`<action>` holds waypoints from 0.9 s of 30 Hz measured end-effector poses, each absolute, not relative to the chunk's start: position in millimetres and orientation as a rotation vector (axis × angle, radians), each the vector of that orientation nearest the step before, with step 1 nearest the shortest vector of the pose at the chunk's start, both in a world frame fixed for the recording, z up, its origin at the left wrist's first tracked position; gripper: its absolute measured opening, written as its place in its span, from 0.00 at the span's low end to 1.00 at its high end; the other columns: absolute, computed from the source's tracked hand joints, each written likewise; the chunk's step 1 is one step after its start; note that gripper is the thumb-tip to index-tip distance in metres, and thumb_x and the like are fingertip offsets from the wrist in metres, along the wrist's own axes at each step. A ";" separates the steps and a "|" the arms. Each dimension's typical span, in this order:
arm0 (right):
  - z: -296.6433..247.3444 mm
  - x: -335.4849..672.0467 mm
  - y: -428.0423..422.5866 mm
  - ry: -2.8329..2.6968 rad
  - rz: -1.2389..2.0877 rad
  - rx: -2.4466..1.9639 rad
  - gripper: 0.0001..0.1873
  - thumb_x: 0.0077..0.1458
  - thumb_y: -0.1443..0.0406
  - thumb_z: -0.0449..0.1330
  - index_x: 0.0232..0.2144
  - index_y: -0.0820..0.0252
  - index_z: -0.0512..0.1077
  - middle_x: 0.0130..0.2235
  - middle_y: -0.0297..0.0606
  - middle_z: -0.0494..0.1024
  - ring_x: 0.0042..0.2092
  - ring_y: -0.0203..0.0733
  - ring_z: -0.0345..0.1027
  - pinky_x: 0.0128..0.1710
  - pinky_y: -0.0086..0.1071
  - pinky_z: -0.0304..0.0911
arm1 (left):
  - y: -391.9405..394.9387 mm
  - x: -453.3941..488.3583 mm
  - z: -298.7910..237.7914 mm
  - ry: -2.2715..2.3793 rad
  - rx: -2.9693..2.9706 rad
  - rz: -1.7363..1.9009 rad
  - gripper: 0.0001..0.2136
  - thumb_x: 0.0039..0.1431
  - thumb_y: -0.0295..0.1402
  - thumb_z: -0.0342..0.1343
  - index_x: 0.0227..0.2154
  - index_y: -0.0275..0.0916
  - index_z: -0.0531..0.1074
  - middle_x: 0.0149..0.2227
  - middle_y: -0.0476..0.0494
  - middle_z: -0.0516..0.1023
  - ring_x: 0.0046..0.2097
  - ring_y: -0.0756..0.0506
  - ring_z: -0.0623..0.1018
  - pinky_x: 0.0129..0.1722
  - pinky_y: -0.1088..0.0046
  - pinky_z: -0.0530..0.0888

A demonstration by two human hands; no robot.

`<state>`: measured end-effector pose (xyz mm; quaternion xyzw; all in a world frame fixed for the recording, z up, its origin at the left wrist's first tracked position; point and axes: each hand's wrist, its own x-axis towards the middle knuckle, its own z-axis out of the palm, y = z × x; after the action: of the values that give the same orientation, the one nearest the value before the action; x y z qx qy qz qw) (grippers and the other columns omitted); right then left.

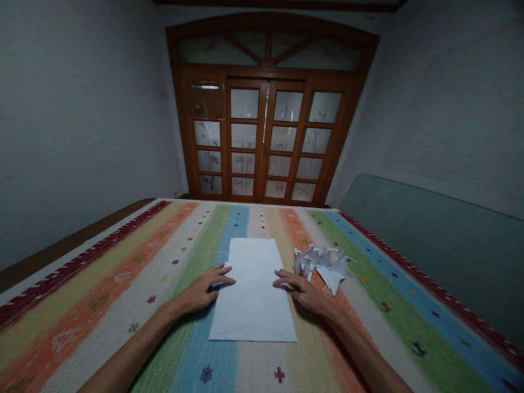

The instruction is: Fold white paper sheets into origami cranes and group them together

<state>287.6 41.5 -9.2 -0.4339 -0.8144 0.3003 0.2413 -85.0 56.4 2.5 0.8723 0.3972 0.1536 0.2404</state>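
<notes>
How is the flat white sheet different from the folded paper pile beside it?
The sheet lies flat and smooth, while the folded paper pile rises in creased, peaked shapes. The sheet is one plain rectangle; the pile is a bunched cluster of pieces. The left hand and right hand rest their fingertips on the sheet, while the pile sits beyond the right hand. Both are white paper on the striped cloth.
</notes>
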 end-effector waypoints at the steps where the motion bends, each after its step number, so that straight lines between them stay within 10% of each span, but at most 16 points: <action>1: -9.8 288.0 42.0 -2.224 0.811 -1.188 0.35 0.41 0.77 0.50 0.50 0.54 0.77 0.65 0.39 0.68 0.68 0.44 0.57 0.68 0.50 0.49 | 56.6 -85.2 2.8 1.093 2.383 0.423 0.23 0.59 0.28 0.52 0.57 0.46 0.73 0.69 0.46 0.60 0.71 0.39 0.54 0.69 0.52 0.54; 27: -11.2 279.0 42.4 -2.088 0.742 -1.198 0.16 0.58 0.65 0.56 0.39 0.54 0.84 0.58 0.45 0.75 0.59 0.53 0.69 0.59 0.48 0.63 | 54.8 -83.5 4.8 1.109 2.424 0.495 0.27 0.54 0.26 0.54 0.58 0.49 0.72 0.69 0.48 0.61 0.70 0.38 0.59 0.68 0.50 0.57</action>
<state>279.0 42.4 -11.2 -0.4528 -0.7890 0.2803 0.3064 -83.5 54.8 4.8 0.8734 0.3996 0.1785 0.2136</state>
